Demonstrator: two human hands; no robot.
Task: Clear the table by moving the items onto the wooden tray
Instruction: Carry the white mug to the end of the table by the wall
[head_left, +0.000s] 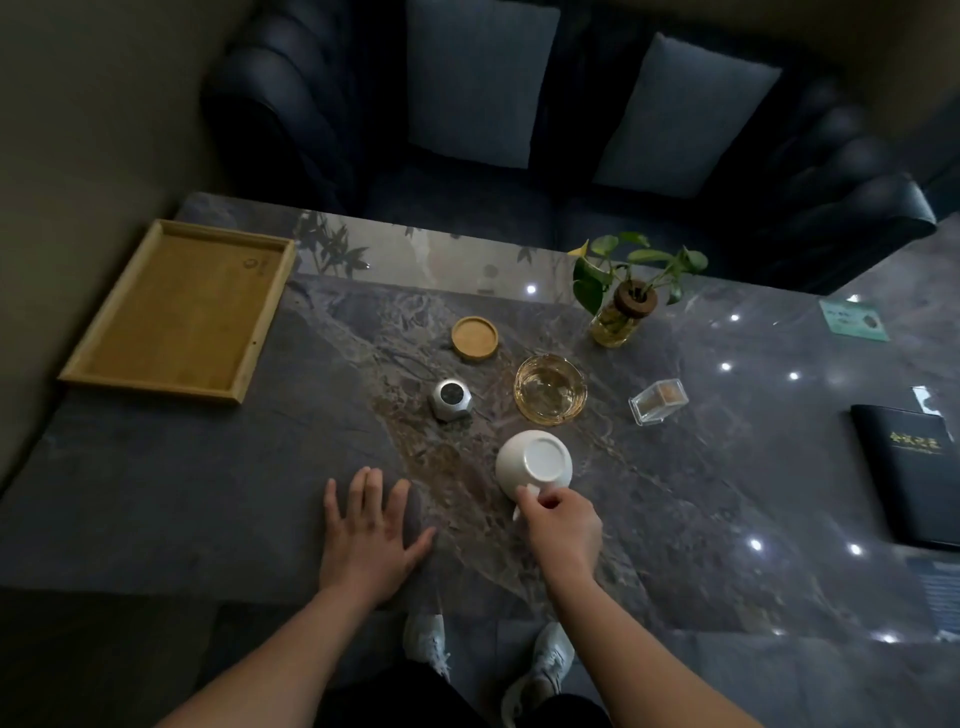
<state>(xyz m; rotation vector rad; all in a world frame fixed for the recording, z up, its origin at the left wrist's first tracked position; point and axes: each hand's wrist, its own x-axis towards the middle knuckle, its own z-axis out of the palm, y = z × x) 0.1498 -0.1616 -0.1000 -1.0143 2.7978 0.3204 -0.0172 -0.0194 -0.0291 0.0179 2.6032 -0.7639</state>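
White cup (533, 460), bottom up, has its handle pinched by the curled fingers (545, 501) of the right hand (563, 522). The left hand (371, 535) lies flat on the grey worktop (208, 493), fingers spread wide. Just past the cup sit a glass ashtray (550, 389), a small silver thing (451, 399) and a round coaster (474, 338). Far left lies the wooden tray (176, 312).

white mug (533, 460) base-up, near edge | wood tray (176, 312) flat, far-left | coaster (474, 338), ashtray (550, 389) mid-table

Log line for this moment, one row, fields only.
right hand: grips white mug handle, base up | left hand: flat on table | wooden tray: empty
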